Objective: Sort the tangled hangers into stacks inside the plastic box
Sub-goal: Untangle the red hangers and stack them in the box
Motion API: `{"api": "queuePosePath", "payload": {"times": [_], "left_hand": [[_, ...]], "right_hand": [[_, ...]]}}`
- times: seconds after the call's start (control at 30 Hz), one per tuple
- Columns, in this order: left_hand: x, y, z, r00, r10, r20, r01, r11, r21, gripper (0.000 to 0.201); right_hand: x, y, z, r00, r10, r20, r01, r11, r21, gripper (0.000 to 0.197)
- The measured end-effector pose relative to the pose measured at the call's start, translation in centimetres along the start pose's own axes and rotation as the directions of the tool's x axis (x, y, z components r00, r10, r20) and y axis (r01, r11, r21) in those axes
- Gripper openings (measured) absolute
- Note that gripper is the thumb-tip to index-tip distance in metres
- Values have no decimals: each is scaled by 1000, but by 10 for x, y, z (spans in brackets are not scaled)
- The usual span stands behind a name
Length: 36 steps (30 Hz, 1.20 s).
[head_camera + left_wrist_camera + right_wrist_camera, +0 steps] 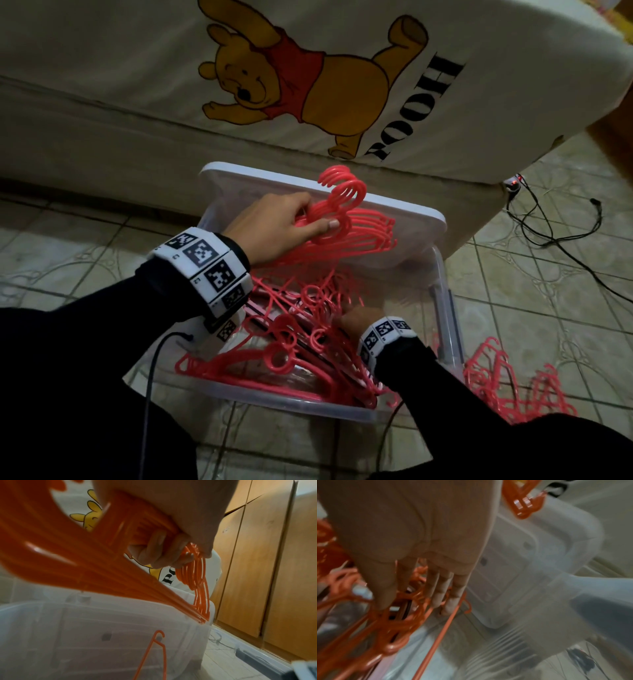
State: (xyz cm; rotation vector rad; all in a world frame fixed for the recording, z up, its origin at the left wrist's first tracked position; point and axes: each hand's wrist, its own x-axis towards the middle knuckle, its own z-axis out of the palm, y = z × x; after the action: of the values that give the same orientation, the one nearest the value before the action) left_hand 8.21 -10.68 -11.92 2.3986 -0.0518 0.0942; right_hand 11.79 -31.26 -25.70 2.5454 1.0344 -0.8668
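Observation:
A clear plastic box (301,406) stands on the tiled floor with a tangle of pink hangers (291,346) inside. My left hand (284,222) grips a neat stack of hangers (352,226) just below the hooks and holds it above the box's far end. In the left wrist view my curled fingers (159,553) wrap that stack (89,563), whose far tips touch the box lid (120,608). My right hand (356,318) reaches down into the tangle. The right wrist view is blurred and shows its fingers (440,595) nearly straight among the hangers (393,627).
The box lid (414,210) leans against a cream bed cover with a bear print (301,85) behind the box. More pink hangers (507,390) lie on the floor to the right. Black cables (548,236) run across the tiles. Wooden cupboard doors (257,561) stand at the right.

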Motion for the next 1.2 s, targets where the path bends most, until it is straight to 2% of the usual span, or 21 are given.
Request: {"api": "queuePosePath", "payload": {"times": [0.1, 0.23, 0.4, 0.57, 0.7, 0.8, 0.9, 0.97, 1.03, 1.13, 1.2], "left_hand": [[1, 2, 1, 1000, 8, 22, -8, 1000, -2, 62], [1, 1, 1, 1000, 12, 23, -13, 999, 38, 44], [1, -1, -1, 1000, 20, 1, -20, 998, 53, 45], [1, -4, -5, 1000, 19, -23, -19, 1000, 21, 65], [-1, -3, -9, 999, 24, -34, -23, 999, 25, 60], [-3, 0, -12, 998, 27, -55, -26, 999, 24, 54], [-4, -1, -15, 998, 13, -66, -12, 1000, 16, 63], [-4, -2, -17, 997, 18, -74, -18, 1000, 12, 65], [-5, -3, -17, 997, 23, -76, -23, 1000, -1, 64], [-6, -4, -16, 998, 16, -65, -17, 1000, -14, 59], [-6, -4, -14, 998, 10, -61, -11, 1000, -14, 55]], "right_hand": [[9, -6, 7, 1000, 24, -13, -25, 998, -60, 39], [15, -11, 9, 999, 11, -42, -16, 992, -124, 36], [12, -14, 0, 984, -46, -173, 24, 991, -130, 39], [1, 0, -26, 988, -88, -130, 72, 990, -119, 29], [-13, 10, -51, 981, -77, -176, 63, 995, -82, 26], [-28, 12, -71, 960, -89, -266, 77, 996, -55, 20], [-48, 17, -89, 920, -92, -381, 128, 989, 69, 15], [-62, 19, -101, 878, -125, -463, 226, 959, 169, 18], [-74, 17, -112, 805, -141, -576, 331, 913, 240, 20], [-87, 10, -128, 725, -103, -681, 390, 876, 283, 18], [-91, 5, -134, 646, -78, -759, 425, 863, 274, 20]]}}
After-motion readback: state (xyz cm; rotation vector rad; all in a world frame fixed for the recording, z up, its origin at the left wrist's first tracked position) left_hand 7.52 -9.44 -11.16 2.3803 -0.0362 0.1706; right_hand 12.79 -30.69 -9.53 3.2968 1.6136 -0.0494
